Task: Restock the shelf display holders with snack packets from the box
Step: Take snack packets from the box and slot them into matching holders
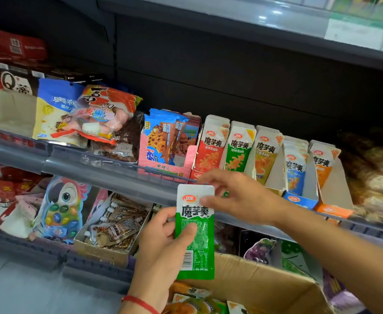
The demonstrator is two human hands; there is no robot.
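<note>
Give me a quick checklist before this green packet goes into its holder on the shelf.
1. Left hand grips the green packet: ok.
2. Right hand pinches its top edge: ok.
3. Matching green holder in sight, second in the row: ok.
4. Room left in that holder: cannot tell.
5. Packet facing label-forward like the others: not ok, barcode side faces out.
6. More packets in the box: ok.
</note>
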